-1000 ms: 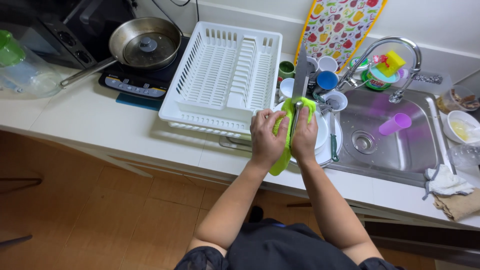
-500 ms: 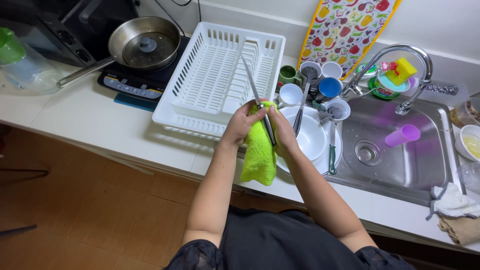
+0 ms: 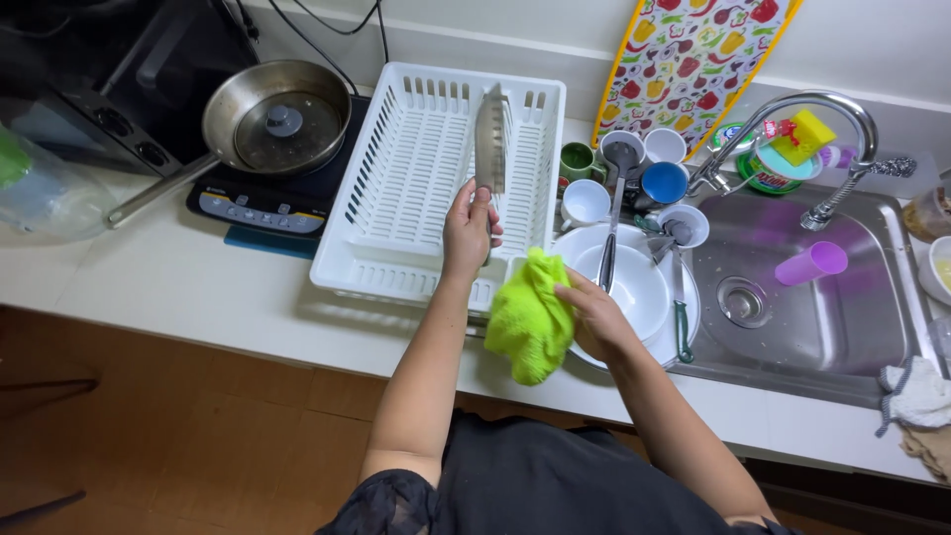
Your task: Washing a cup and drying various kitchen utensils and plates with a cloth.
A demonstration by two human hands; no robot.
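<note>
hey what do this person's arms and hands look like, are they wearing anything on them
Both arms are bare from the upper arm down. The left hand and right hand wear no gloves, and no rings, watch or bracelet can be seen. A dark short sleeve with a fine pale pattern covers the left upper arm; it belongs to a dark garment covering the torso.

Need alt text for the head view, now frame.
Seen from above, a person's left hand holds a knife blade-up over a white dish rack, while the right hand grips a lime-green cloth beside stacked white bowls and a steel sink.
</note>
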